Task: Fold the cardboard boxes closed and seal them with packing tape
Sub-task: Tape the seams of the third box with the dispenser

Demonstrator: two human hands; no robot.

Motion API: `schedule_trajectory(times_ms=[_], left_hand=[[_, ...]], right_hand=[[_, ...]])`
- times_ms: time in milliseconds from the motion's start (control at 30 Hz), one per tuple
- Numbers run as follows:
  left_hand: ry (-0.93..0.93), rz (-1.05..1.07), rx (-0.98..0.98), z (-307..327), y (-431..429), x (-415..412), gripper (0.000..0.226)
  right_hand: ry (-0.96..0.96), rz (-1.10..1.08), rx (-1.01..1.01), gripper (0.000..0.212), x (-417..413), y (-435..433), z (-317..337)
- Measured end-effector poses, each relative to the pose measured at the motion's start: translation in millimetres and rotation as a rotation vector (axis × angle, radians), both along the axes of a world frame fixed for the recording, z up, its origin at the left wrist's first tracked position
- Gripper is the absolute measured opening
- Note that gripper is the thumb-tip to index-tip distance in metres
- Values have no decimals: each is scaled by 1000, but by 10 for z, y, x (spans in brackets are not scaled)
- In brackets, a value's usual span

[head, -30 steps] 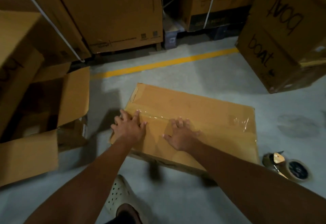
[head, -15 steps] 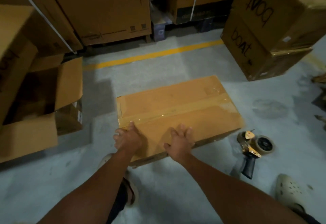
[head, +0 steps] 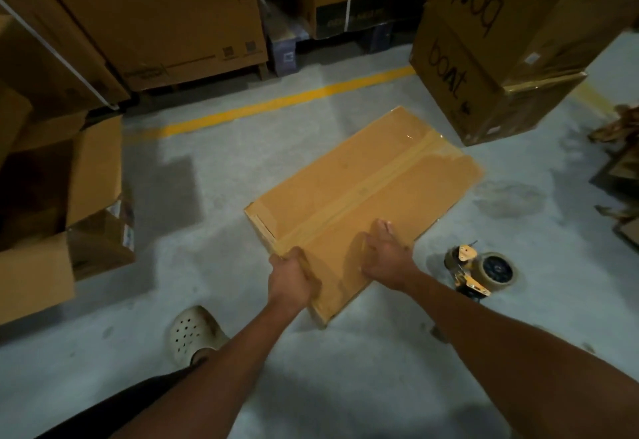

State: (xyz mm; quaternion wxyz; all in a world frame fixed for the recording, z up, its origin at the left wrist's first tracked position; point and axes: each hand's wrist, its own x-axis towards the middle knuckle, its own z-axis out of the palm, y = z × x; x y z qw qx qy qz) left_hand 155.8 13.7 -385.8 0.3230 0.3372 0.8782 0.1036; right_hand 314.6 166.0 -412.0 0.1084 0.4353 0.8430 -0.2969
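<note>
1. A flat, closed box (head: 349,175) lies at a slant on the grey floor (head: 345,386), with a strip of clear tape (head: 363,193) running the length of its top seam.
2. The left hand (head: 292,279) grips the box's near short edge, fingers curled over it where the tape ends.
3. The right hand (head: 387,258) rests palm down on the box top, just right of the left hand, its fingers straight and holding nothing.
4. A tape gun (head: 477,269) lies on the floor just right of the box's near corner, clear of the box and of both hands.
5. Well to the left of the box, an open carton (head: 90,175) stands with its flaps raised.
6. Beyond the box's far end, two stacked cartons (head: 484,68) marked "boat" stand near it without touching.
7. A yellow line (head: 276,106) crosses the floor behind the box, with tall cartons (head: 155,16) lined up past it.
8. A pale clog (head: 193,331) sits on the floor nearer the camera than the box, left of the left forearm.
</note>
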Motion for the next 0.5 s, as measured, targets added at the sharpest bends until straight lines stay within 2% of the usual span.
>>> schedule_trajectory(times_ms=[100, 200, 300, 400, 500], left_hand=[[31, -25, 51, -61, 29, 209, 49], [44, -34, 128, -109, 132, 375, 43], [51, -31, 193, -163, 296, 472, 36], [84, -164, 225, -190, 472, 566, 35], [370, -295, 202, -191, 668, 678, 20]], right_hand=[[127, -22, 27, 64, 222, 100, -106], [90, -17, 84, 66, 312, 190, -108], [42, -63, 159, 57, 340, 228, -73], [-23, -342, 186, 48, 292, 173, -75], [80, -547, 83, 60, 323, 110, -92]])
